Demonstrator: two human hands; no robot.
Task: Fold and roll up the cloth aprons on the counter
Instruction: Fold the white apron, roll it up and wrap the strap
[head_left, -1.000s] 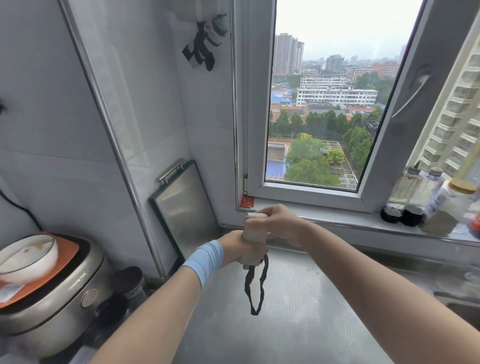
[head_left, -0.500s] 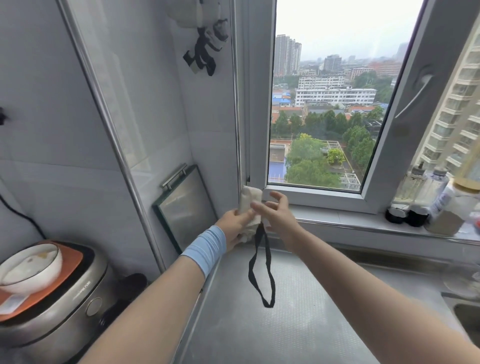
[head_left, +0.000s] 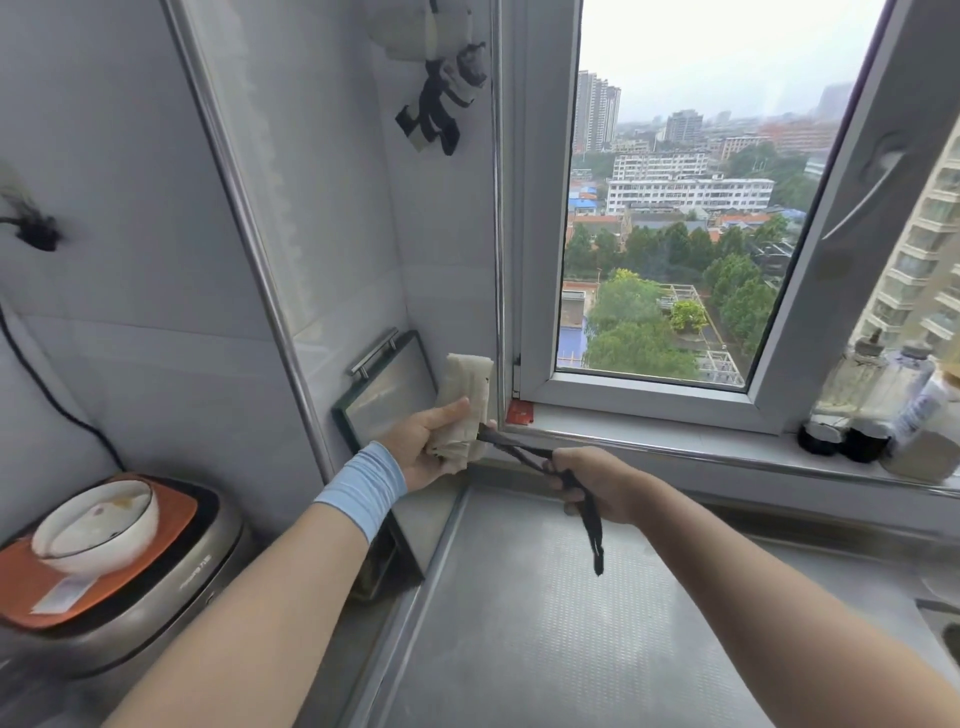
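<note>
A cream cloth apron, rolled into a tight bundle (head_left: 464, 387), stands upright in my left hand (head_left: 434, 444), which grips its lower half above the back left of the steel counter (head_left: 519, 623). A black strap (head_left: 524, 453) runs from the bundle's base to my right hand (head_left: 597, 486), which is closed around it and holds it taut. The strap's loose end (head_left: 595, 540) hangs below my right fist. A light blue band wraps my left wrist.
A steel-framed board (head_left: 387, 395) leans against the tiled wall behind the bundle. A rice cooker (head_left: 130, 597) with a white bowl on its lid sits at the left. Bottles (head_left: 878, 400) line the window sill at the right. More rolled cloth with black straps (head_left: 441, 98) hangs high on the wall.
My right hand left the top of the bundle, took the hanging black strap and pulled it out to the right. My left hand raised the bundle and kept hold of it.
</note>
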